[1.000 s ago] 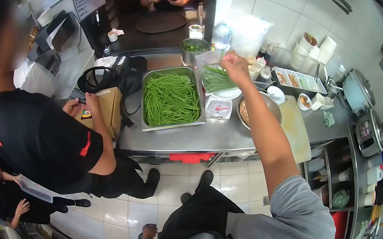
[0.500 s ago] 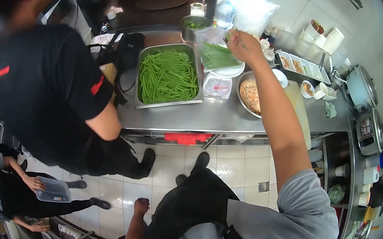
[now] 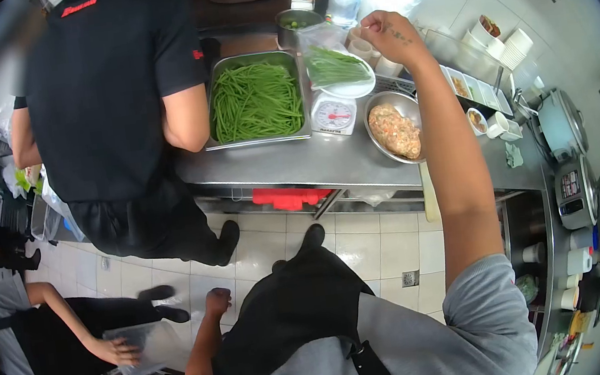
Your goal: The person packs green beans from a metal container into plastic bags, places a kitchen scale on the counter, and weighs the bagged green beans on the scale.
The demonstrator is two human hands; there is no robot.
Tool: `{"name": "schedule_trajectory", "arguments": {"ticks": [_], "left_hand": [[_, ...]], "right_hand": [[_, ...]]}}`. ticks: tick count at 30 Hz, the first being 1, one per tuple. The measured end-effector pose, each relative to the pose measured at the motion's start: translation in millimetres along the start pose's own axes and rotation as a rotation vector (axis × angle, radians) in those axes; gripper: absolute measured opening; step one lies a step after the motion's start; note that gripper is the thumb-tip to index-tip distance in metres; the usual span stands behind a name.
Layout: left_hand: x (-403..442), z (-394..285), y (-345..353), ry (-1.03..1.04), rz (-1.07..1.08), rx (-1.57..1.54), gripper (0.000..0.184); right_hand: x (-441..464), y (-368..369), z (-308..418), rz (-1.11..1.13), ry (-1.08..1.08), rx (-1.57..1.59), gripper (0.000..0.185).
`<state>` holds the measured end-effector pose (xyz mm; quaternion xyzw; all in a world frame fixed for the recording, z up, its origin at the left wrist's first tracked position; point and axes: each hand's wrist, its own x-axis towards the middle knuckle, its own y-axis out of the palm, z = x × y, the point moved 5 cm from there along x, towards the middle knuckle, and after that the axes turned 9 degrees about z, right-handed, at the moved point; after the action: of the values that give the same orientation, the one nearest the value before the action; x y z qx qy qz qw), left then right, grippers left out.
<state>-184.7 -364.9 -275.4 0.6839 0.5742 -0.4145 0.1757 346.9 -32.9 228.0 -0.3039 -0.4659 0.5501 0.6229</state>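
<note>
My right hand (image 3: 392, 37) is stretched out over the counter, its fingers pinched together; what they hold, if anything, I cannot make out. Just below it are beige cups (image 3: 361, 48). To its left, a clear plastic bag of green beans (image 3: 334, 65) lies on a white plate (image 3: 353, 89) on top of a kitchen scale (image 3: 334, 113). A metal bowl (image 3: 378, 149) of pinkish minced mixture (image 3: 394, 131) stands nearer to me, beside my forearm. My left hand (image 3: 217, 303) hangs low over the floor, fingers curled, with nothing visible in it.
A steel tray (image 3: 264, 140) of green beans stands left of the scale. A person in black (image 3: 120, 97) is close at the counter's left. Behind, another person (image 3: 41, 339) handles a clear plastic container (image 3: 136, 350). A rice cooker (image 3: 577, 200) sits far right.
My right hand has moved slightly up and right, away from the bag. The person in black has shifted right along the counter. The person behind has come closer with the container.
</note>
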Motion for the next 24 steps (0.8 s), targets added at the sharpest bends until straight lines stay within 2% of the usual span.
{"name": "schedule_trajectory", "arguments": {"ticks": [1, 3, 4, 5, 7, 9, 13, 16, 18, 19, 24], "left_hand": [[3, -7, 0, 0.005, 0.001, 0.005, 0.019], [13, -35, 3, 0.192, 0.082, 0.142, 0.02], [9, -52, 6, 0.217, 0.086, 0.057, 0.021], [13, -62, 8, 0.164, 0.098, -0.075, 0.017], [14, -92, 16, 0.147, 0.076, -0.047, 0.013], [46, -99, 25, 0.337, 0.119, -0.022, 0.021], [9, -197, 51, 0.504, 0.182, 0.137, 0.024], [-13, -253, 69, 0.605, 0.227, 0.149, 0.024], [-36, -294, 78, 0.674, 0.285, 0.17, 0.025], [-44, -310, 80, 0.684, 0.276, 0.17, 0.025], [-65, -380, 87, 0.68, 0.355, 0.084, 0.027]], "right_hand": [[-4, -5, 3, -0.006, 0.003, 0.0, 0.035], [-10, -12, 9, 0.018, 0.027, 0.039, 0.036], [-13, -15, 9, 0.01, 0.027, 0.039, 0.036], [-16, -16, 10, 0.017, 0.019, 0.059, 0.035], [-21, -21, 13, 0.006, 0.003, 0.078, 0.033], [-22, -19, 11, 0.068, 0.03, 0.108, 0.031], [-14, -6, -5, 0.041, -0.022, 0.178, 0.024], [-3, 11, -10, 0.126, -0.036, 0.167, 0.022], [15, 36, -25, 0.246, -0.073, 0.146, 0.029], [26, 53, -35, 0.288, -0.122, 0.025, 0.037], [59, 96, -59, 0.481, -0.065, -0.046, 0.052]]}}
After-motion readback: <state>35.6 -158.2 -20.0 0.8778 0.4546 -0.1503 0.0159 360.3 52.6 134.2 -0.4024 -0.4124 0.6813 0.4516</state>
